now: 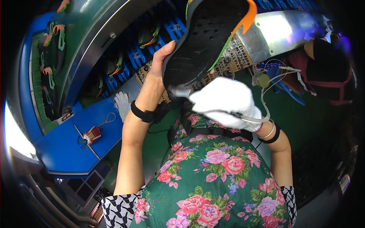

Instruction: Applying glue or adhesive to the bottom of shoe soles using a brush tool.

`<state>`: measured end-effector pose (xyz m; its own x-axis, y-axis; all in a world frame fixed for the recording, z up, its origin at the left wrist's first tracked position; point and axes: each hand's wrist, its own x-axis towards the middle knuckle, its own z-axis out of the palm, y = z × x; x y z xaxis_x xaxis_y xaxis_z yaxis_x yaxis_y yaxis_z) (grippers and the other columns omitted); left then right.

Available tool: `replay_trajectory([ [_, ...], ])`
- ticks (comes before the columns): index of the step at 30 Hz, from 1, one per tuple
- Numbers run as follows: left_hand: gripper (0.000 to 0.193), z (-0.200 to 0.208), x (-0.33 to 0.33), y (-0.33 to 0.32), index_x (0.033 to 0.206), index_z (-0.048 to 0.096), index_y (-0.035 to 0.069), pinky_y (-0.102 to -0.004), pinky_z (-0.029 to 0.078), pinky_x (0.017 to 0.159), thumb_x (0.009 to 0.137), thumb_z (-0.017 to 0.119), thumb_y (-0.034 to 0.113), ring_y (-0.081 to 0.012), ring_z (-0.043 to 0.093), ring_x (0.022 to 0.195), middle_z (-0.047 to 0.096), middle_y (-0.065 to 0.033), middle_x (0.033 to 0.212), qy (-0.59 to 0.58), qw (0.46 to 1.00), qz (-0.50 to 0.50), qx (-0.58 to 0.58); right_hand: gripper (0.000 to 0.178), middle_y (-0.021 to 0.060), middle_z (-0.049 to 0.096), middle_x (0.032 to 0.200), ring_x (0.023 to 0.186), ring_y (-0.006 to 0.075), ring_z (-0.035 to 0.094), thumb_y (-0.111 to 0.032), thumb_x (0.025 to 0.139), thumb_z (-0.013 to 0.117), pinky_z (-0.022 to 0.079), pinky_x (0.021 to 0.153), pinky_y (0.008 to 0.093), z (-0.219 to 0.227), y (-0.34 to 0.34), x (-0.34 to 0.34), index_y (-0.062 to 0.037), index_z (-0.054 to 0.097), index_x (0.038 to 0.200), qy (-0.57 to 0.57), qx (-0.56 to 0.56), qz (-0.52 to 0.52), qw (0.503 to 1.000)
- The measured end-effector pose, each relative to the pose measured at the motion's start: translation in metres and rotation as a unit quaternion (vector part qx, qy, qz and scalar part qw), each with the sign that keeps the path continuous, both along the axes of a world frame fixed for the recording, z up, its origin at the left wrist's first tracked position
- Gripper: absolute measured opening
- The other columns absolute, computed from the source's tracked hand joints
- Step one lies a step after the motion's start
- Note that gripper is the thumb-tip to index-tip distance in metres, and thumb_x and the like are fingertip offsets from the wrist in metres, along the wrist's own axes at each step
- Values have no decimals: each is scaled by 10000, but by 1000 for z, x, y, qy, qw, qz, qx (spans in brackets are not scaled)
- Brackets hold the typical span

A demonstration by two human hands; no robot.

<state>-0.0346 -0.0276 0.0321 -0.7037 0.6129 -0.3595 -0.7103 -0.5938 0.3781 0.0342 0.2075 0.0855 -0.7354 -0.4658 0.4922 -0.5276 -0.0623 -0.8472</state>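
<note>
In my bare left hand (161,64) I grip a large black shoe sole (199,41) by its left edge, with the thumb showing. The sole has orange and green edging, and small holes dot its face. My right hand (224,102), in a white glove, is closed around a tool whose pale, blurred, brush-like tip (180,91) is at the near end of the sole. A thin clear tube (262,108) runs beside the gloved wrist. The tool's handle is hidden inside the fist.
At left stands a blue table (72,152) bearing a red-and-white container (91,135) with a stick across it. A white glove (122,104) lies by its edge. Similar soles (59,45) rest on a green belt beyond. Metal edging (273,34) curves along the far right.
</note>
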Motion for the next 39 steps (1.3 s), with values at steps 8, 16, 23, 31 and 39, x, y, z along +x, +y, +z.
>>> replay_trajectory([
  [8, 771, 0, 15, 29, 1529, 380, 29, -569, 485, 1061, 996, 471, 578, -446, 578, 1252, 480, -278, 1474, -125, 983, 101, 84, 122, 101, 771, 958, 873, 200, 737, 1, 799, 781, 574, 802, 322, 5, 23, -30, -32, 778, 917, -100, 3, -99, 990],
  [16, 698, 0, 34, 42, 1477, 463, 54, -623, 534, 958, 1012, 425, 574, -485, 640, 1133, 601, -248, 1345, -87, 987, -8, 138, 289, 117, 747, 1053, 944, 269, 709, -7, 781, 739, 570, 829, 371, 14, 45, -86, -54, 756, 1066, 224, 139, -239, 935],
  [23, 844, 2, 24, 18, 1558, 317, 47, -651, 536, 916, 986, 405, 661, -521, 625, 1118, 452, -306, 1474, -58, 978, 37, 196, 183, 109, 747, 1031, 934, 262, 714, -33, 848, 741, 568, 815, 357, 22, 13, -16, -59, 763, 1028, -13, -5, 62, 998],
  [31, 945, 28, 37, -6, 1532, 357, 96, -373, 489, 505, 903, 438, 798, -333, 565, 696, 547, -292, 1285, 54, 968, 119, 213, 174, 190, 687, 858, 830, 337, 696, 112, 690, 759, 601, 706, 381, 10, 48, -9, 8, 651, 778, -313, -424, -69, 847],
  [39, 850, 55, 41, -13, 1491, 399, 140, -353, 497, 526, 918, 483, 761, -296, 527, 681, 437, -175, 1204, 50, 919, 83, 383, 192, 253, 717, 1057, 853, 266, 730, 113, 777, 662, 621, 681, 323, -58, 47, 17, 23, 703, 942, -451, -443, -153, 759],
])
